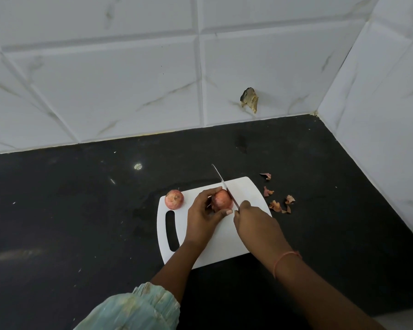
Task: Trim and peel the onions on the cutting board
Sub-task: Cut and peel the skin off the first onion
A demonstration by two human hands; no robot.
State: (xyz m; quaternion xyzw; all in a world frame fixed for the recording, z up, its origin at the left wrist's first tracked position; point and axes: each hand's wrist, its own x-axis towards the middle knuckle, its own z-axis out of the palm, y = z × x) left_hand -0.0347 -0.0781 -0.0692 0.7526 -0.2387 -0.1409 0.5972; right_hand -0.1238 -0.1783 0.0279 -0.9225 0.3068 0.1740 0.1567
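Mid-board on the white plastic cutting board [227,239], your left hand [204,214] cups the round red-skinned onion [221,200]; your right hand [253,219] grips the slim steel knife [224,184] at its right end. Tuck fingertips clear, slice thinly.

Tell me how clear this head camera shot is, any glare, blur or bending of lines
In the head view, light is soft and even, with only a small bright glare spot on the dark counter; the wide lens bows the wall tile lines; the held onion, knife and both hands are fairly sharp, while the pale sleeve at the bottom edge looks softer.
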